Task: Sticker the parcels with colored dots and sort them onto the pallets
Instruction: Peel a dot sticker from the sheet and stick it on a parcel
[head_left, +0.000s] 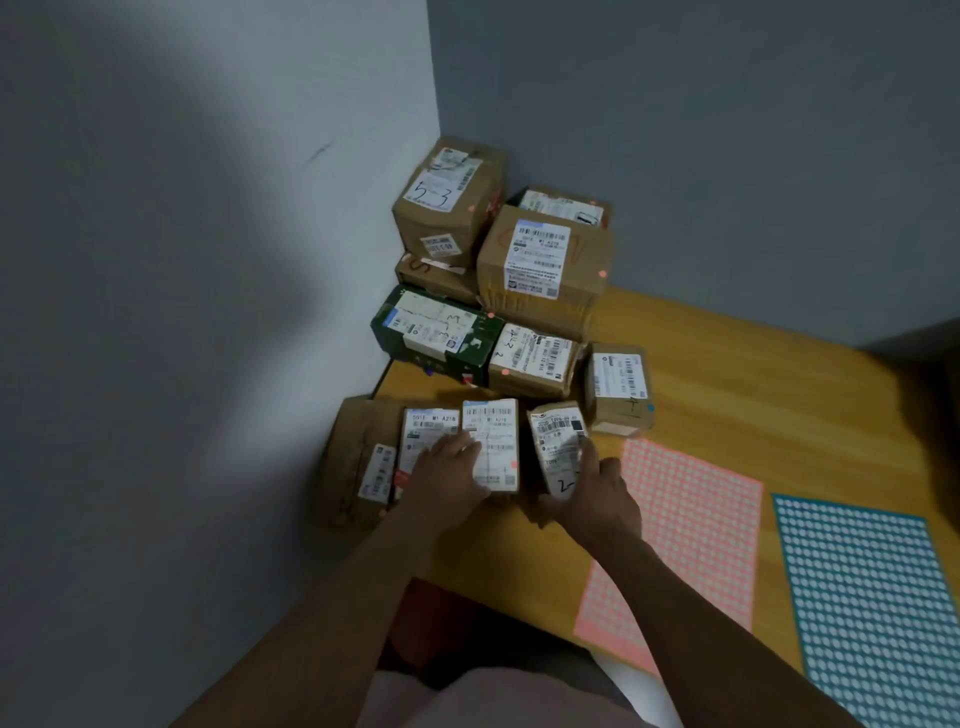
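Work under way at a yellow wooden tabletop (753, 389) set into a grey corner: we see the person's left hand (447, 467) laid flat, fingers straight, on a flat white-labelled parcel (493, 441), seemingly to pin it in its row while the other hand is busy. The right hand (597, 493) curls round a small brown cardboard parcel (556, 441) marked with a handwritten 2. It tips the label up toward the camera, which we read as a check of the number before a colour is chosen. Just beside that hand lies a pink dot-sticker sheet (685, 519), and past it a teal dot-sticker sheet (872, 613), both kept near, we judge, for quick peeling. Behind, a stack of brown cardboard boxes (540, 260) and a dark green carton (436, 332) are piled in the corner. Several carry a pink dot (602, 274), and one small brown box (621, 387) at the right shows a blue dot (651, 409). Whether the held parcel has its dot we cannot tell. Where the sorted parcels go lies outside the frame.
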